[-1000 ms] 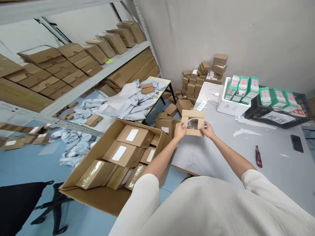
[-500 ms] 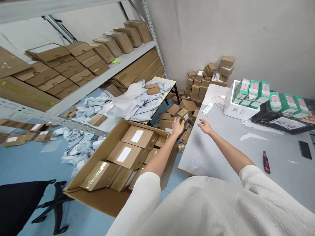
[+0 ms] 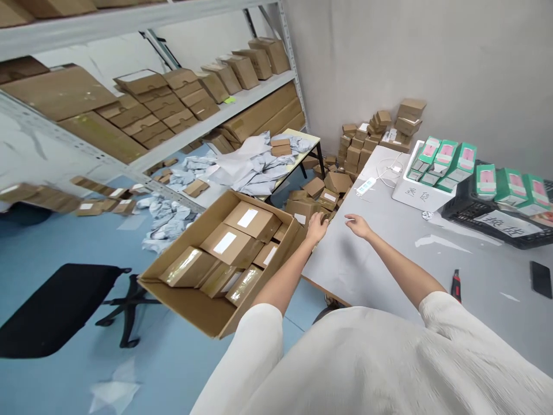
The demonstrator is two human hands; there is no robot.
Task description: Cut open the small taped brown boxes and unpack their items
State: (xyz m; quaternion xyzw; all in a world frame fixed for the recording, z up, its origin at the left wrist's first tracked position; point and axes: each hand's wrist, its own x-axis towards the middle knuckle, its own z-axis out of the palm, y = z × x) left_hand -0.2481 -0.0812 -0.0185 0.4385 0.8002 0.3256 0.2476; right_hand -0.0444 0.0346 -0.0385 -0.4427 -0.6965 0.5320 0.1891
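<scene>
My left hand [image 3: 317,227] is over the left edge of the grey table [image 3: 380,271], with its fingers slightly curled and apart. No object shows in it. To the right, my right hand [image 3: 358,225] hovers above the tabletop, fingers loosely bent and nothing held. Left of my body stands a large open carton [image 3: 194,311]. Several brown boxes lie inside it, among them a labelled box [image 3: 223,242] and a taped box [image 3: 186,266]. Beyond my left hand, loose brown boxes [image 3: 337,183] are heaped beside the table.
Boxes line a metal shelf [image 3: 194,131] at left. Grey plastic bags [image 3: 250,167] cover a low table. A black chair [image 3: 56,305] stands on the floor. On my table are a white bin [image 3: 415,193], a black crate [image 3: 466,207], a utility knife [image 3: 456,285] and a phone [image 3: 541,279].
The view has swung left, so more of the chair and floor shows. My left hand has come nearer the table edge, its fingers more curled. My right hand stays over the table.
</scene>
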